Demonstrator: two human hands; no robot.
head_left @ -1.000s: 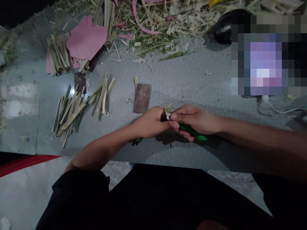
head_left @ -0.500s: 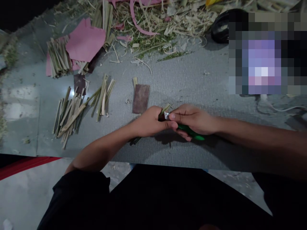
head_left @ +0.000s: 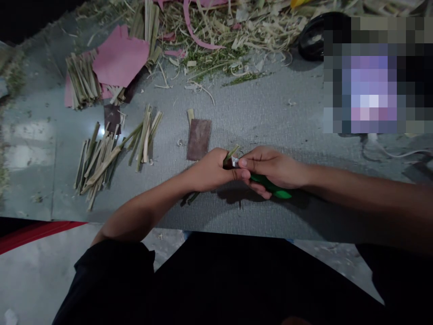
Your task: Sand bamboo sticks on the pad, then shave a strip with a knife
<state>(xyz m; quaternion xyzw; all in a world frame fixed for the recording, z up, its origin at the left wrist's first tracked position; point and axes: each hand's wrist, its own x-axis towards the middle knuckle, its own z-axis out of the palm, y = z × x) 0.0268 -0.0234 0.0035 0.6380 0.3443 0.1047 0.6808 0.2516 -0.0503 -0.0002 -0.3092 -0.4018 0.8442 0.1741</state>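
My left hand (head_left: pixel 211 171) is closed round a thin green stalk (head_left: pixel 232 152), whose tip sticks up past the thumb. My right hand (head_left: pixel 274 167) grips a green-handled tool (head_left: pixel 279 193) with a short shiny metal end (head_left: pixel 235 160) at the stalk. The hands nearly touch, thumb tips close together, low over the grey table. Behind my left hand a brown rectangular piece (head_left: pixel 199 139) lies flat, with a pale stalk end poking out behind it. Under the left wrist, dark green stalk ends show.
Cut stalks (head_left: pixel 101 162) lie loose on the left. Further back are a stalk bundle (head_left: pixel 82 81), pink paper (head_left: pixel 121 56) and a heap of shavings (head_left: pixel 230 27). A black rounded object (head_left: pixel 314 38) and a white cable (head_left: pixel 395 154) are on the right.
The stalk tip stands slightly higher and further out of my left hand. The green handle has shifted slightly right. Both hands have otherwise hardly moved.
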